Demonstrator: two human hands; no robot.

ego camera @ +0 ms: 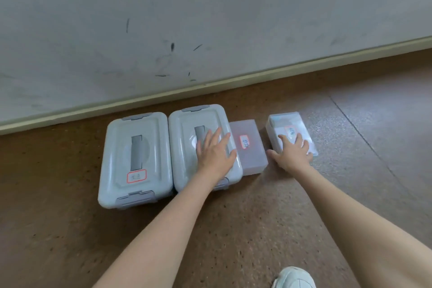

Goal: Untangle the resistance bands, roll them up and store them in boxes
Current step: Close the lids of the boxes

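Observation:
Several closed plastic boxes stand in a row on the brown floor by the wall. At the left is a big grey lidded box (135, 159) with a red-edged label. Beside it is a second big lidded box (187, 128); my left hand (215, 152) lies flat on its lid, fingers spread. A small frosted box (251, 147) with a label touches its right side. Further right, apart from the row, is a small clear box (286, 124). My right hand (292, 152) rests on its near end, thumb at its left side. No resistance bands are visible.
A grey scuffed wall (210, 18) with a pale skirting board (257, 75) runs behind the boxes. A white shoe (294, 278) shows at the bottom edge. Brown speckled floor (70, 217) stretches in front and to the right.

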